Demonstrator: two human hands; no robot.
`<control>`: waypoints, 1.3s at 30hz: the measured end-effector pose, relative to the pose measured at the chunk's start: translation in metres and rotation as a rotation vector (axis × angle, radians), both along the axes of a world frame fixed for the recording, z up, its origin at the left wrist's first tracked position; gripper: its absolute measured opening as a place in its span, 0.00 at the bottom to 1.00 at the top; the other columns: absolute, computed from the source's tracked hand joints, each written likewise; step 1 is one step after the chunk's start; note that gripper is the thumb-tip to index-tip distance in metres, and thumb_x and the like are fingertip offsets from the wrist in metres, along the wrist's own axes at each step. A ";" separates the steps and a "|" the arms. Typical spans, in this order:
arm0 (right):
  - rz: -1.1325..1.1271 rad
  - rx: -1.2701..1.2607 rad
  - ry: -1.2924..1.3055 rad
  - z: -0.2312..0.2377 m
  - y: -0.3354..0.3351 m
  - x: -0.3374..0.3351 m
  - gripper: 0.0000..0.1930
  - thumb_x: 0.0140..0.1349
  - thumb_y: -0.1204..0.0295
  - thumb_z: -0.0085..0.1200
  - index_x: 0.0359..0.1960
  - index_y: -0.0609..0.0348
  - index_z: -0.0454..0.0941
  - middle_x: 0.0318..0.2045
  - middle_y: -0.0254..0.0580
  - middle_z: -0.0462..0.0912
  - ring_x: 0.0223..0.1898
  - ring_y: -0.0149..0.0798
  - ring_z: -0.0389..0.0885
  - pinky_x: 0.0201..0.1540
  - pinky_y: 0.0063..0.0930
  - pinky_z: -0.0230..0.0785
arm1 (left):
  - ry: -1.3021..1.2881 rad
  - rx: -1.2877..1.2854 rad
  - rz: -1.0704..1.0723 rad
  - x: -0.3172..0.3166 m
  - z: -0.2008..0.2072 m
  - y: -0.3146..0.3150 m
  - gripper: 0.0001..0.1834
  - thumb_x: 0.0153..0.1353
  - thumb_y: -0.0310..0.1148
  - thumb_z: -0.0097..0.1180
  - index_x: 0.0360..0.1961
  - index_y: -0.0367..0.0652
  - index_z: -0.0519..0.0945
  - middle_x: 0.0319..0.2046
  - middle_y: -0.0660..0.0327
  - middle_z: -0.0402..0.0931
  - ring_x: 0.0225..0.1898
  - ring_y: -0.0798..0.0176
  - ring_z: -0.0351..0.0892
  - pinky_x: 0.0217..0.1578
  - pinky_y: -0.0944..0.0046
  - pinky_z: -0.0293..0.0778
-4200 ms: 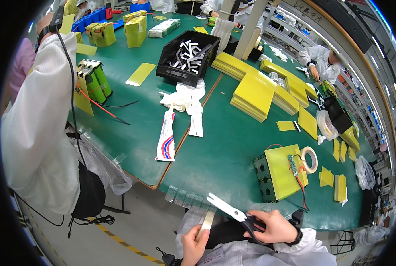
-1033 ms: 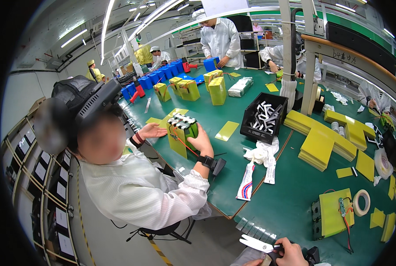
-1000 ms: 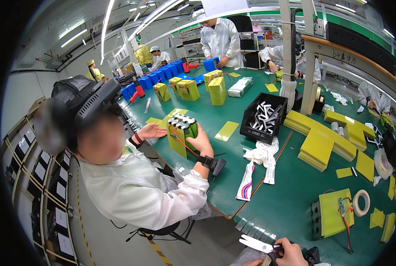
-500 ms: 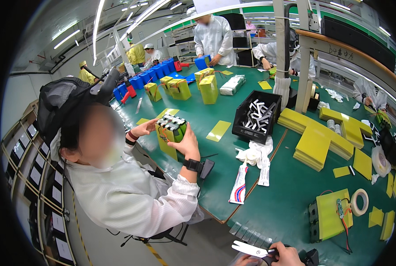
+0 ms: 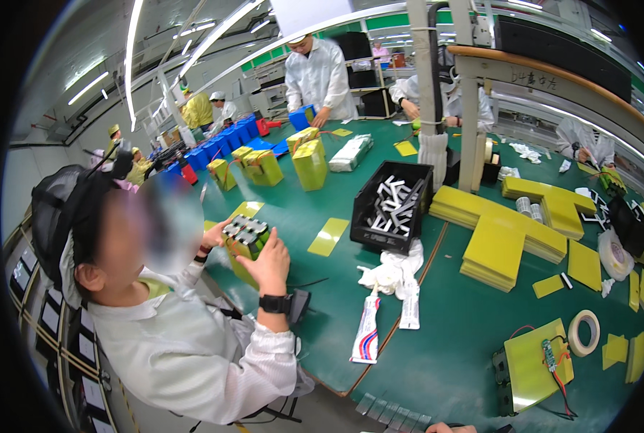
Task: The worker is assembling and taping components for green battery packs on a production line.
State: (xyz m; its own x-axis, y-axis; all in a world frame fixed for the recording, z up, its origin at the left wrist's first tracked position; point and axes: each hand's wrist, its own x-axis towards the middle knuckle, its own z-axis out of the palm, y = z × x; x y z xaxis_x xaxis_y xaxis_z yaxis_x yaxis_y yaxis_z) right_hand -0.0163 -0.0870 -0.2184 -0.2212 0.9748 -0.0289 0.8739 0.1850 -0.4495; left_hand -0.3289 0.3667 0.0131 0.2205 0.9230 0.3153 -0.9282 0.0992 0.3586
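Only a sliver of my right hand [image 5: 450,429] shows at the bottom edge, its fingers mostly cut off, so I cannot tell what it holds. My left hand is out of the picture. Next to my right hand lies a row of clear plastic-like strips [image 5: 392,413] along the table edge. To its right sits a battery pack [image 5: 535,368] with a yellow-green board, a small circuit board [image 5: 550,353] and red and black wires. A roll of masking tape [image 5: 584,333] lies beside that pack.
A co-worker at left grips a battery pack [image 5: 247,238] with both hands. On the green table are a glue tube [image 5: 366,333], a crumpled white cloth [image 5: 392,271], a black bin [image 5: 369,235] of white pieces and stacked yellow boards [image 5: 491,249]. A post [image 5: 430,94] rises behind.
The view has shifted, with the table contents lower and further left. The scissors and my left hand have left the picture, and my right hand has sunk mostly below the edge.
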 end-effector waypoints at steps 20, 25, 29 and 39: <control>-0.042 -0.230 0.554 0.231 0.068 0.028 0.15 0.48 0.74 0.53 0.40 0.52 0.68 0.25 0.49 0.78 0.28 0.50 0.78 0.31 0.37 0.67 | -0.186 0.031 -0.107 -0.005 -0.004 0.033 0.47 0.44 0.60 0.57 0.56 0.36 0.57 0.41 0.55 0.65 0.42 0.57 0.65 0.42 0.63 0.64; -0.087 -0.339 0.425 0.257 0.067 0.026 0.18 0.46 0.75 0.57 0.41 0.49 0.69 0.28 0.46 0.80 0.31 0.50 0.80 0.34 0.35 0.71 | -0.186 0.017 -0.098 -0.001 -0.002 0.024 0.41 0.46 0.56 0.57 0.52 0.36 0.61 0.38 0.56 0.67 0.39 0.59 0.67 0.40 0.64 0.66; -0.114 -0.213 0.400 0.240 0.057 0.017 0.19 0.43 0.74 0.58 0.40 0.48 0.69 0.26 0.47 0.79 0.30 0.52 0.78 0.32 0.40 0.70 | -0.171 0.008 -0.084 0.002 0.001 0.019 0.36 0.48 0.53 0.56 0.49 0.36 0.63 0.35 0.57 0.68 0.37 0.60 0.68 0.38 0.65 0.67; 0.075 -0.038 0.374 0.231 0.040 0.000 0.18 0.42 0.74 0.56 0.38 0.49 0.68 0.23 0.47 0.78 0.28 0.51 0.78 0.29 0.41 0.69 | 0.014 -0.072 0.067 0.007 -0.014 -0.056 0.23 0.52 0.44 0.55 0.41 0.37 0.70 0.28 0.60 0.72 0.31 0.64 0.72 0.34 0.66 0.69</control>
State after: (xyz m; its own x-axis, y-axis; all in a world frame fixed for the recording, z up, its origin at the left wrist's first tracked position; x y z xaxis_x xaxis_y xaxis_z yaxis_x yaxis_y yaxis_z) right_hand -0.0168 -0.0469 0.0127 -0.2944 0.9552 0.0312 0.6331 0.2194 -0.7423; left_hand -0.3216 0.3103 -0.0007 0.1617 0.9559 0.2452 -0.9287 0.0634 0.3653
